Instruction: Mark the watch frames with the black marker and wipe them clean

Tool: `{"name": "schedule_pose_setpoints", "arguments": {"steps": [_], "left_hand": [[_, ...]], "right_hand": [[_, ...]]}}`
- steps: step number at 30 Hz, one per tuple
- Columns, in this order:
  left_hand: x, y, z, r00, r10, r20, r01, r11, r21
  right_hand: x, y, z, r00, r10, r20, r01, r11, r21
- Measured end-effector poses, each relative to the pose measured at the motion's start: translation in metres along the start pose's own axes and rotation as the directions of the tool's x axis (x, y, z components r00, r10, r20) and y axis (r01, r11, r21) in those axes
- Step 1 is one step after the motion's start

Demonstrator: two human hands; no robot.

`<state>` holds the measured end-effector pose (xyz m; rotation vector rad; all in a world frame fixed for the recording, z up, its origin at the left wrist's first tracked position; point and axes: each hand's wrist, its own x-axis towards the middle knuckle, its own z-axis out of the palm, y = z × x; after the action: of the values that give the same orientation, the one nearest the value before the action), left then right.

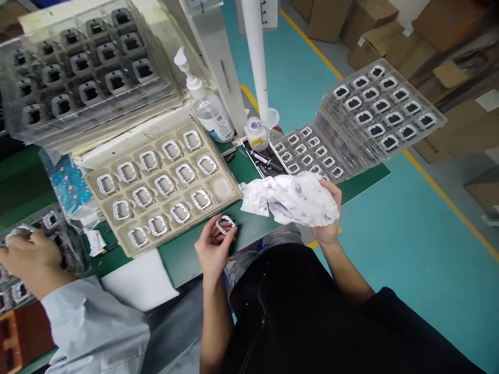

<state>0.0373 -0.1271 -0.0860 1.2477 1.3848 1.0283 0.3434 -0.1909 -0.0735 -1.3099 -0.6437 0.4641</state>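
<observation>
Between the thumb and fingers of my left hand (213, 249) is a small white square frame (225, 224), held just off the front edge of the beige tray (230, 201). That tray holds several similar frames in rows, and one pocket at its right end has no frame. My right hand (329, 228) grips a crumpled white cloth (300, 200) marked with dark smudges. The cloth hides part of my right fingers and hangs over the table edge, to the right of the frame.
A pump bottle (212, 111) and a small white bottle (256, 134) stand behind the beige tray. Stacked clear trays (339, 140) of dark-centred frames rise at right, more trays (167, 85) at upper left. A co-worker's hand (35, 254) reaches over a tray at left. Cardboard boxes (390, 31) lie beyond.
</observation>
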Motion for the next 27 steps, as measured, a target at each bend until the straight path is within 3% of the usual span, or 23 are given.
{"name": "schedule_pose_setpoints", "arguments": {"steps": [9,14,19,24,27], "left_hand": [[0.001,0.004,0.009,1.000,-0.017,0.023,0.019,0.997,-0.074],[0.001,0.005,0.008,0.999,-0.002,0.054,0.005,0.999,-0.045],[0.001,0.006,0.007,0.997,0.014,0.078,-0.009,0.998,-0.066],[0.001,0.006,0.008,0.995,0.023,0.096,-0.015,0.996,-0.084],[0.001,0.007,0.009,0.995,0.026,0.100,-0.018,0.996,-0.084]], "right_hand": [[0.019,0.018,0.001,0.998,-0.027,-0.055,0.029,0.999,0.045],[0.021,0.022,0.011,0.990,-0.091,-0.111,0.077,0.989,-0.123],[0.030,0.026,0.012,0.956,-0.235,-0.177,0.185,0.948,-0.261],[0.054,0.025,0.017,0.894,-0.266,-0.360,0.171,0.946,-0.275],[0.067,0.015,0.027,0.878,-0.272,-0.394,0.153,0.939,-0.307]]}}
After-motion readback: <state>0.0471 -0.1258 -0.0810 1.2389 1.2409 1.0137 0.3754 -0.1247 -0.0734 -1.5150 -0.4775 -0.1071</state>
